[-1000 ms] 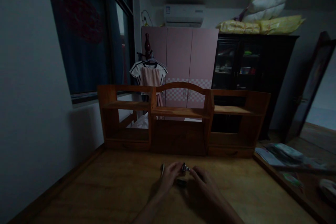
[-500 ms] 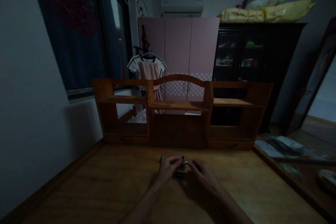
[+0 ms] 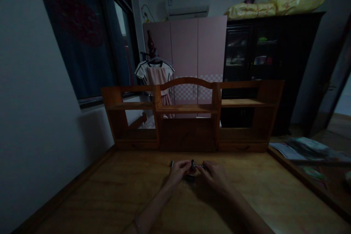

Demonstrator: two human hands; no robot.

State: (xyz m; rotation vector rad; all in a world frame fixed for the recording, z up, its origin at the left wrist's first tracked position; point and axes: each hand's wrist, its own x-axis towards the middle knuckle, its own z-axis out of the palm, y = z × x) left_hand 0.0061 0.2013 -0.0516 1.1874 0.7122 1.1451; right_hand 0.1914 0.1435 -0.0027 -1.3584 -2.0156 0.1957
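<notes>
Over the middle of the wooden desk point(image 3: 131, 190), my left hand point(image 3: 179, 171) pinches a small dark piece point(image 3: 193, 164) between thumb and fingers. My right hand point(image 3: 215, 175) is closed on a thin, shiny, screwdriver-like tool point(image 3: 201, 166), its tip meeting the small piece. What kind of piece it is, I cannot make out in the dim light. Below the hands a small black object point(image 3: 190, 178) lies on the desk. Just beyond my left hand is another narrow dark object point(image 3: 171, 163) with a light edge, partly hidden by the fingers.
A wooden shelf unit point(image 3: 188, 109) stands along the desk's far edge. To the left is a white wall point(image 3: 52, 146) with a curtained window. Papers and a plastic-wrapped package point(image 3: 304, 148) lie beyond the raised right edge. A pink wardrobe point(image 3: 185, 47) stands behind.
The camera view has turned and tilted slightly. Both hands stay together at the small dark piece, and more of the thin tool shows between them now.
</notes>
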